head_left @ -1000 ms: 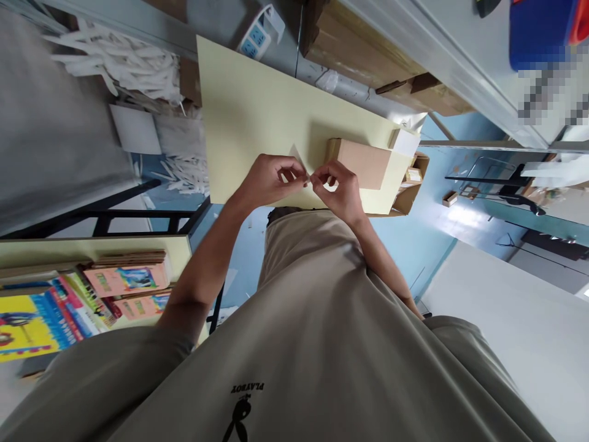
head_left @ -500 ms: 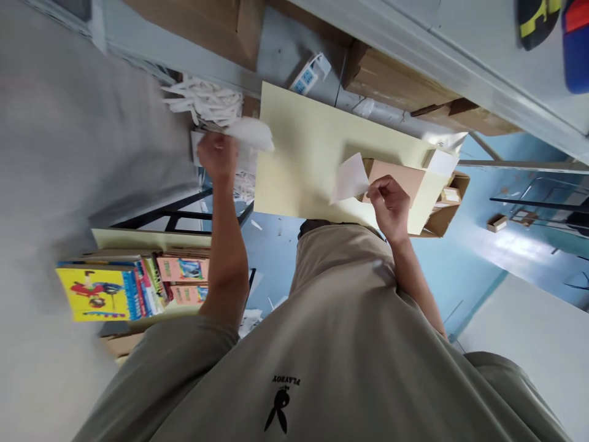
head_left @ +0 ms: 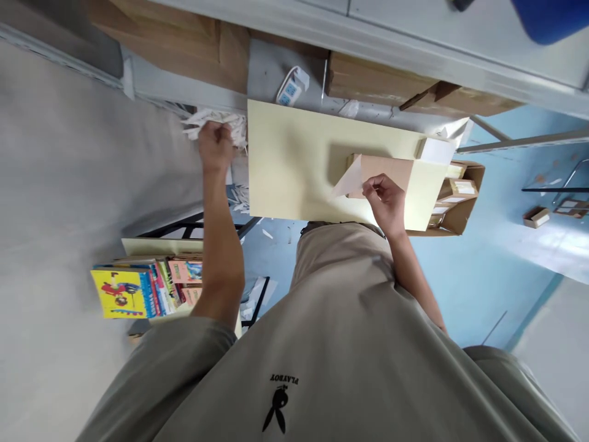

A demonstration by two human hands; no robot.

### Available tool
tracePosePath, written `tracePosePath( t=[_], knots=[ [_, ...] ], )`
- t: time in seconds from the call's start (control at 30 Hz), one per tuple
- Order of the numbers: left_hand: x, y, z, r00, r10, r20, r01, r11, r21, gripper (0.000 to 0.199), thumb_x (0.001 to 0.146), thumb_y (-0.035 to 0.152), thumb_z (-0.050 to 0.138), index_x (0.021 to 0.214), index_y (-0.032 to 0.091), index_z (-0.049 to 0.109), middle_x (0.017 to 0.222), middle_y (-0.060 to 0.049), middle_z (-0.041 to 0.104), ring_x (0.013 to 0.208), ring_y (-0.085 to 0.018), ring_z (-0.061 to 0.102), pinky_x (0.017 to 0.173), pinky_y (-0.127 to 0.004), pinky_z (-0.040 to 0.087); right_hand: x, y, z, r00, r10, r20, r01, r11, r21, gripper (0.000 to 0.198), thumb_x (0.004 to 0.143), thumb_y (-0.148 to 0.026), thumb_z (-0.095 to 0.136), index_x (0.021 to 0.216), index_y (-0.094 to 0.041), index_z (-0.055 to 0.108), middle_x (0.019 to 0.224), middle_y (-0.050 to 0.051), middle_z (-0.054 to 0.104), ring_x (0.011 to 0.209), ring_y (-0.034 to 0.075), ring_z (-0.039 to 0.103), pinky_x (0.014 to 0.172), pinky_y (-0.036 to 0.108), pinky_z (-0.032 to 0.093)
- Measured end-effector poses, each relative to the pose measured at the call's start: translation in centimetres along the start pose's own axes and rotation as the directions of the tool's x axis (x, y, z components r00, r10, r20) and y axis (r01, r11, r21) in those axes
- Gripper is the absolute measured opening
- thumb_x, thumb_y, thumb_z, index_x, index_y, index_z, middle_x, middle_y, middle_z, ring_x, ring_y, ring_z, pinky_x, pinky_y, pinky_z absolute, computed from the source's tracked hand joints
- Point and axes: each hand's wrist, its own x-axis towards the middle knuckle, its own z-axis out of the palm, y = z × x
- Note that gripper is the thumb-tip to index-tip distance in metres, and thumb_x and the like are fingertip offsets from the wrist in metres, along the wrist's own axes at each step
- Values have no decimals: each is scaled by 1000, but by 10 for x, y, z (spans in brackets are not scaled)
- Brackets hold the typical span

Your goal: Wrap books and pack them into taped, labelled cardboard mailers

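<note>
My right hand [head_left: 385,199] pinches the corner of a small white paper sheet [head_left: 350,178], which is tilted. Under and behind that sheet lies a flat brown cardboard box [head_left: 391,170] on the pale yellow tabletop [head_left: 280,166]. Off the table's left end, my left hand [head_left: 215,146] is held with its fingers curled, in front of a heap of white paper strips [head_left: 237,127]. Whatever those fingers hold, if anything, is hidden.
At the table's right end are a white stack [head_left: 437,151] and an open carton [head_left: 462,212] with smaller boxes inside. Books [head_left: 122,293] stand on a lower surface at left. A power strip [head_left: 289,91] and brown cartons [head_left: 372,80] sit beyond the table.
The white piece of paper that was at my left hand is out of sight; that hand is still by the strips. My right hand keeps its sheet, now seen more edge-on. The view has shifted.
</note>
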Motion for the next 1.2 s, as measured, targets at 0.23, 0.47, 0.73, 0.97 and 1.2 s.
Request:
tracePosePath(
  t=[0.23,0.47,0.73,0.97,1.2],
  knots=[
    [-169,119,122,953,73,293,37,935,-352,38,113,64,76,109,26,73,116,-4,89,89,-19,87,86,-37,71,1,16,-28,991,-135,15,135,990,-30,26,113,-48,75,97,-27,72,99,1,74,89,18,72,83,37,63],
    [-258,195,186,966,14,259,83,928,-362,63,91,83,93,109,26,70,118,-8,88,107,-25,89,100,-42,73,-22,29,-53,969,-241,54,244,967,-71,11,110,-31,74,100,-28,71,100,2,73,91,20,70,86,39,63],
    [-282,201,229,985,-136,107,160,952,-261,50,97,73,93,102,28,72,99,-3,82,95,-24,85,84,-37,73,-35,51,-73,967,-177,185,189,981,-51,12,111,-27,73,103,-31,80,105,5,76,97,24,74,91,42,65],
    [-285,187,229,972,-233,29,232,939,-255,45,107,74,79,107,29,71,102,-2,82,103,-22,85,84,-33,75,-30,72,-105,987,-71,146,63,996,61,14,111,-43,80,108,-31,86,105,4,79,94,23,74,91,42,67],
    [-287,188,225,974,-206,89,223,932,-286,50,103,79,79,109,30,69,102,-4,83,113,-26,87,88,-36,76,-1,115,-142,993,117,-17,-113,983,147,32,106,-59,83,104,-27,86,106,4,83,92,21,74,85,40,63]
  ],
)
